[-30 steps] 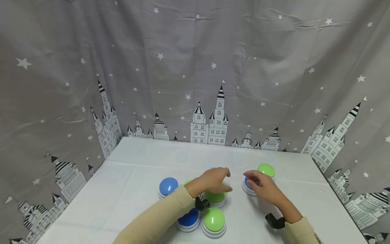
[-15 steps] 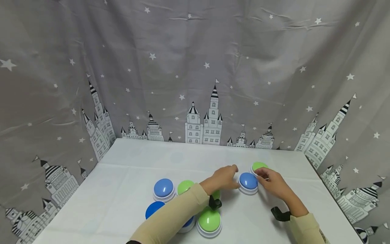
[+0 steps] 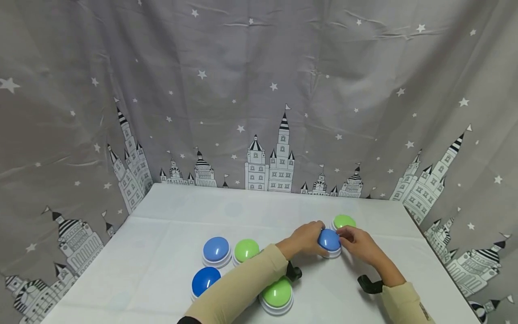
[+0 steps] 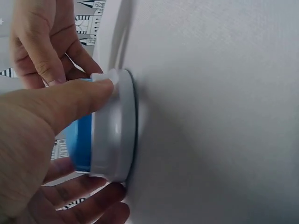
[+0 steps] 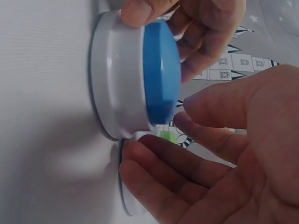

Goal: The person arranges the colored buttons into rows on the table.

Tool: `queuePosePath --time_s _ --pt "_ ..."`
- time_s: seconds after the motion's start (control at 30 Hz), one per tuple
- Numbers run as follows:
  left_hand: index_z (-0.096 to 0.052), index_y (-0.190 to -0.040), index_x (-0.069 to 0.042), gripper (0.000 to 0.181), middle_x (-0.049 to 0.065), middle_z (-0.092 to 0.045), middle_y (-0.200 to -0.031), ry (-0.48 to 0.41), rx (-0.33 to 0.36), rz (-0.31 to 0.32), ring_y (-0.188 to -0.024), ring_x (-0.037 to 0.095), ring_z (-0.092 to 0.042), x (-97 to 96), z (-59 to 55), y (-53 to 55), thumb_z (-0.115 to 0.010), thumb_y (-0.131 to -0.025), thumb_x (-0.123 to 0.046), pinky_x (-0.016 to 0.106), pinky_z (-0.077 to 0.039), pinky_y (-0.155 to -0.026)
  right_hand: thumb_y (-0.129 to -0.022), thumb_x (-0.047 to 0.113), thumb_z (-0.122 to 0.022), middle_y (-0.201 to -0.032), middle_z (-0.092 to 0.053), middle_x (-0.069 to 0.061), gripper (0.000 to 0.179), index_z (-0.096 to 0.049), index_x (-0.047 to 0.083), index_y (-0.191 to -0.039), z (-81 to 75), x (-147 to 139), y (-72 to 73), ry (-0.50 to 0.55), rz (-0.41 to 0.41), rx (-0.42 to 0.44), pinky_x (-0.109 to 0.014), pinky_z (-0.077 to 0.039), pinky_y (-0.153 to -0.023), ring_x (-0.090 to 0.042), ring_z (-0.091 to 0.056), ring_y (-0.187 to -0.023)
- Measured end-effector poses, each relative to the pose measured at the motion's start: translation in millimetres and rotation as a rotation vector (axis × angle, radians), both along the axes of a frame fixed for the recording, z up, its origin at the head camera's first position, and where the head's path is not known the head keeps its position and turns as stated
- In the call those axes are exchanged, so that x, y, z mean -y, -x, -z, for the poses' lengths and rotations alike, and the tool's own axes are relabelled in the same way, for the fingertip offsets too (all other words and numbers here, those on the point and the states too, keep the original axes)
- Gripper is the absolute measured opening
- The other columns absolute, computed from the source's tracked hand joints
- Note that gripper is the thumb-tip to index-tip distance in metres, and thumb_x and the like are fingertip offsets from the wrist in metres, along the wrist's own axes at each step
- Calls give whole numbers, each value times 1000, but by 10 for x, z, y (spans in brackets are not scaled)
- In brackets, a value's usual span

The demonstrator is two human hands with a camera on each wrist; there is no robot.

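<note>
My left hand (image 3: pixel 306 238) grips a blue dome push button (image 3: pixel 329 240) with a round white base. In the left wrist view, the thumb presses one side of that base (image 4: pixel 114 130) and the fingers curl round the other. The right wrist view shows the blue dome (image 5: pixel 161 74) beside my right hand (image 5: pixel 205 154), whose fingers are loosely bent and hold nothing. Its fingertips lie close to the base on the right side. Just behind stands a green push button (image 3: pixel 344 221), partly hidden by the blue one and the right hand.
Toward the left of the white table (image 3: pixel 170 211) stand a blue button (image 3: pixel 216 249), a green button (image 3: pixel 246 249) and a darker blue button (image 3: pixel 204 281). Another green button (image 3: pixel 277 292) is near the front; the left sleeve (image 3: pixel 238 285) covers part of this group. A grey castle-print curtain (image 3: pixel 226 90) hangs behind.
My left hand has moved right, from above the left group to the blue button, and taken hold of it. My right hand has drawn back from over that button to its right side.
</note>
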State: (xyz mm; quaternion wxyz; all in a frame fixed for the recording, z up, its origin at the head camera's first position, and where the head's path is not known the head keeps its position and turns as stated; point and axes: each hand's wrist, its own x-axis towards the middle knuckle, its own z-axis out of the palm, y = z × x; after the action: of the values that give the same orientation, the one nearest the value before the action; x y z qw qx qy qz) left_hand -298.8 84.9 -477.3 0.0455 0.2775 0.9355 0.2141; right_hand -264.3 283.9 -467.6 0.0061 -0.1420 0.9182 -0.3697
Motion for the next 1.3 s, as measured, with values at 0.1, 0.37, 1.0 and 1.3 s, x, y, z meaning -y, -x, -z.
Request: queuePosePath --time_s 0.1,0.37,1.0,1.3 --pt "-57 -125 -11 71 -1 -62 -107 -2 -6 -6 -94 9 -59 8 15 4 -89 -70 -44 22 -48 -82 -95 3 -61 -112 -67 -15 26 -62 -5 -120 46 8 23 3 -9 0 -46 -53 -88 -29 -64 -101" --pt "-60 -127 -10 72 -2 -64 -109 0 -39 18 -97 7 -58 43 -9 11 -88 -71 -45 20 -47 -85 -95 4 -61 -110 -67 -13 27 -62 -3 -121 81 13 51 5 -17 -11 -45 -54 -87 -27 -64 -100" --pt "-61 -127 -8 74 -2 -65 -111 32 -46 88 -96 5 -59 316 -144 -330 -88 -70 -48 18 -48 -84 -94 7 -65 -105 -68 -4 22 -64 3 -116 -29 201 -321 34 -94 -3 -29 -55 -79 -17 -64 -93" --pt "-59 -130 -9 76 -2 -63 -113 29 0 126 -99 6 -58 459 -173 -609 -86 -72 -50 21 -48 -88 -94 10 -67 -102 -69 1 22 -65 9 -115 -19 305 -569 12 -116 -5 -24 -55 -74 -12 -64 -89"
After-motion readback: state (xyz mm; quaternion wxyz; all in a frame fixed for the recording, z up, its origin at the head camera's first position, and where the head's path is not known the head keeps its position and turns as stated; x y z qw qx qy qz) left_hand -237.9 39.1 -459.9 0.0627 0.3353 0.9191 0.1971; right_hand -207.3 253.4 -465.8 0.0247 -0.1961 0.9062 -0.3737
